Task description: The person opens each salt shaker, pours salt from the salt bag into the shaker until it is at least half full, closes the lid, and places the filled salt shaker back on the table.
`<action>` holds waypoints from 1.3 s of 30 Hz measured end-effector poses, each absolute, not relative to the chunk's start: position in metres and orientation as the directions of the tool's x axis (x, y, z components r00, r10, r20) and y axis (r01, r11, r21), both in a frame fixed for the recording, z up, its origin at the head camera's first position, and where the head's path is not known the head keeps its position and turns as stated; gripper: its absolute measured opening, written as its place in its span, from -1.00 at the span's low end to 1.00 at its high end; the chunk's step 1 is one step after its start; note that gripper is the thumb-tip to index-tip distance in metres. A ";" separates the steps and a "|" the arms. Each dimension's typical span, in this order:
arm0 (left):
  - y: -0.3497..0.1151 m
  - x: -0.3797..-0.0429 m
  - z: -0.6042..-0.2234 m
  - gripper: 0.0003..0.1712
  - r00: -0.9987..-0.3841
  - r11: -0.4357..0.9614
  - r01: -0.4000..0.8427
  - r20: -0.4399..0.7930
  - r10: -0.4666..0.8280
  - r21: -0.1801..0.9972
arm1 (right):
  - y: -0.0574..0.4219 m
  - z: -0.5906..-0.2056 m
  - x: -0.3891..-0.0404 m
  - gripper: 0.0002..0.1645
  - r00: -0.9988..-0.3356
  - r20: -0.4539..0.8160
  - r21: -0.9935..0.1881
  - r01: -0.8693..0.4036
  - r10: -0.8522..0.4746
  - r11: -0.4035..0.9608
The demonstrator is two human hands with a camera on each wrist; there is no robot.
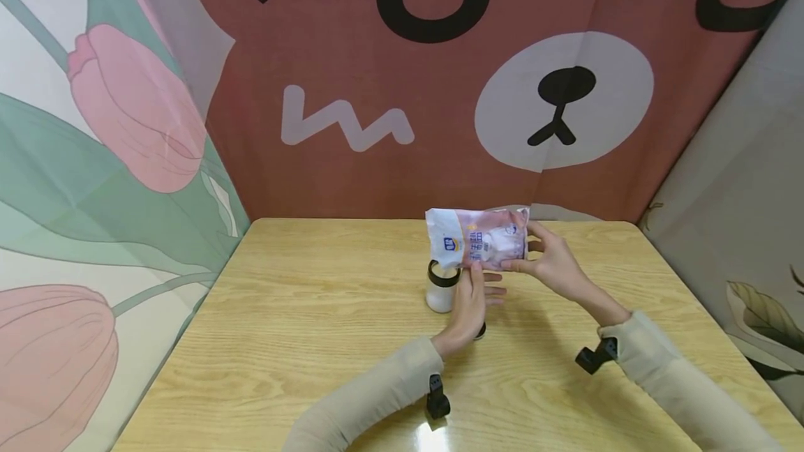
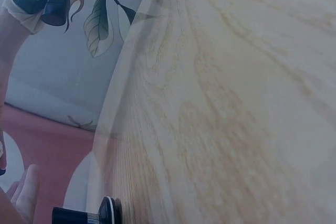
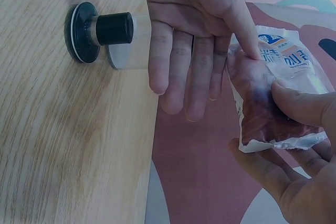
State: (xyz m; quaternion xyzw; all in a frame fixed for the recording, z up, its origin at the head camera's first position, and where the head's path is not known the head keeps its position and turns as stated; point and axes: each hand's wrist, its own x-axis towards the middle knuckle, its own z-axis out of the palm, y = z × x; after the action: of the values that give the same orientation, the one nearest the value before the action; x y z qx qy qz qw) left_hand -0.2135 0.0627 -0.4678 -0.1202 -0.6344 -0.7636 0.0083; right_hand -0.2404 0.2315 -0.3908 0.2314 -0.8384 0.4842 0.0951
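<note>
My right hand point(image 1: 549, 264) pinches one end of a pink-and-white printed plastic packet point(image 1: 477, 237), thumb on one face and fingers behind it, holding it tilted above the table. With its fingers extended, my left hand point(image 1: 467, 305) is under the packet; its thumb meets the lower edge. In the right wrist view, that thumb lies against the packet point(image 3: 278, 93) while the straight fingers point away from it. Just left of the hands stands a small jar point(image 1: 440, 297) with a black rim, partly below the packet. A black knobbed lid point(image 3: 82, 32) rests on the table, mostly hidden by my left hand in the head view.
The light wood table point(image 1: 301, 312) runs to a wall cloth point(image 1: 339, 180) printed with a brown bear face. Flowered cloths hang at both sides. Each wrist carries a small black camera point(image 1: 437, 400).
</note>
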 end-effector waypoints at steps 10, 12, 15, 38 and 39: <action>0.060 -0.213 -0.466 -0.44 -0.969 -0.200 0.165 0.197 0.151 0.966 | 0.230 -0.390 -0.242 -0.11 -0.876 0.379 -0.763 -0.479 -0.299 0.434; 0.060 -0.214 -0.467 -0.43 -0.969 -0.202 0.161 0.193 0.153 0.966 | 0.230 -0.390 -0.241 -0.11 -0.875 0.379 -0.760 -0.480 -0.301 0.439; 0.061 -0.214 -0.467 -0.44 -0.969 -0.203 0.160 0.193 0.152 0.966 | 0.230 -0.389 -0.240 -0.11 -0.876 0.375 -0.758 -0.478 -0.303 0.444; 0.062 -0.214 -0.466 -0.42 -0.970 -0.201 0.160 0.192 0.150 0.966 | 0.231 -0.386 -0.239 -0.13 -0.869 0.384 -0.758 -0.490 -0.314 0.430; 0.062 -0.213 -0.466 -0.42 -0.970 -0.203 0.161 0.193 0.149 0.966 | 0.231 -0.386 -0.239 -0.13 -0.869 0.384 -0.758 -0.490 -0.313 0.430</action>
State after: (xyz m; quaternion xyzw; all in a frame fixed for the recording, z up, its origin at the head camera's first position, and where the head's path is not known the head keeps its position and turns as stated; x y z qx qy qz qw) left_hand -0.2135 0.0619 -0.4658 -0.1229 -0.6312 -0.7658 0.0038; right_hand -0.2389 0.2305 -0.3865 0.2389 -0.8405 0.4775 0.0926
